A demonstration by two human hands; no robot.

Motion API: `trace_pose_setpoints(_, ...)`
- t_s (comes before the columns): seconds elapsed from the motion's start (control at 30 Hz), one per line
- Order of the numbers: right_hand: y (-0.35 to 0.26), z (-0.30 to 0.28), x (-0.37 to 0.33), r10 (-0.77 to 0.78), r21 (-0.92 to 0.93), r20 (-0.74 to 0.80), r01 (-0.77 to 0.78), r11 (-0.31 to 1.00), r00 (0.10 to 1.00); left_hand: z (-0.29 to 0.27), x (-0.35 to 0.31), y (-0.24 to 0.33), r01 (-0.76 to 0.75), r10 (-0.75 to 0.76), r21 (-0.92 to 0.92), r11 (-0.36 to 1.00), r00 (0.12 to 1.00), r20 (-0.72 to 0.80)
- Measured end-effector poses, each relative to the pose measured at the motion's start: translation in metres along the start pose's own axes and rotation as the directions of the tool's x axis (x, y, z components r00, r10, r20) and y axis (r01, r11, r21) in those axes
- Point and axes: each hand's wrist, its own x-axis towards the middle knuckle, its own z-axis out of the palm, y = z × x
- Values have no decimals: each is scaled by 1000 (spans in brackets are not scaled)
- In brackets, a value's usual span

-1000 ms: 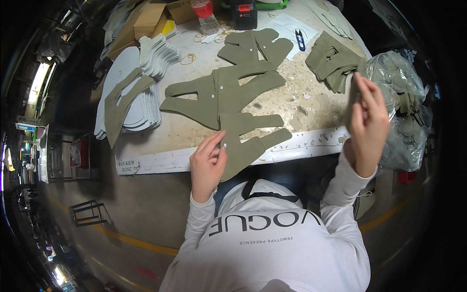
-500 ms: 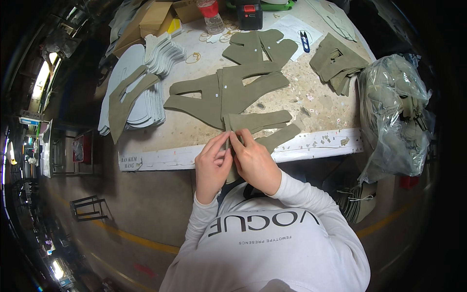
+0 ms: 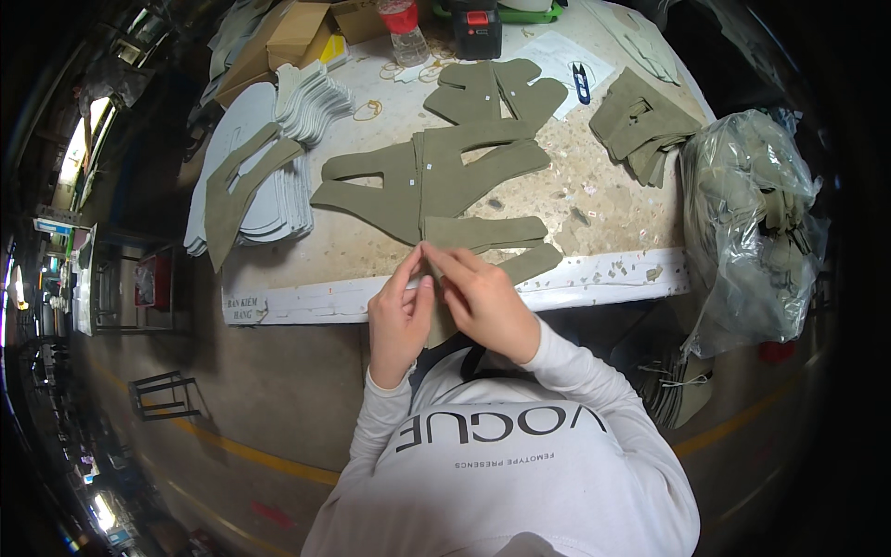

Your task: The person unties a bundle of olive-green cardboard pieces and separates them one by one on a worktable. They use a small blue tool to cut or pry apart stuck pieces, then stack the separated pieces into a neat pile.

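Observation:
At the table's front edge, an olive-green cut piece of fabric or leather (image 3: pixel 492 232) lies partly on the table. Part of it hangs down between my hands. My left hand (image 3: pixel 399 320) is closed on its left edge, fingertips together and thumb bent in. My right hand (image 3: pixel 492 302) pinches that same edge from the other side, its fingertips meeting the left ones. Fingers hide the exact grip. Just beyond, pairs of matching olive pieces with slots (image 3: pixel 380 190) lie flat and overlap in a chain running away from me.
On the left stand stacked pale grey pieces (image 3: pixel 278 200) with one olive piece on top. Olive pieces (image 3: pixel 640 121) are piled at right, beside a clear plastic bag (image 3: pixel 752 223). Blue thread snips (image 3: pixel 581 84), a red-lidded jar (image 3: pixel 405 35) and a cardboard box (image 3: pixel 297 35) sit farther back.
My fingertips have come closer together at the edge of the olive piece and straightened a little. The held piece has shifted slightly left.

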Motion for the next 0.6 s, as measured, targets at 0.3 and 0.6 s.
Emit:
trace_pose_setpoints(0.3, 41, -74, 11, 31, -127, -281, -69, 989, 959, -35, 31, 53, -483, 408, 418, 769, 875, 262)
trace_pose_setpoints(0.6, 79, -70, 3, 132, -65, -290, -156, 986, 948, -152, 84, 118, -464, 462, 422, 779, 879, 115)
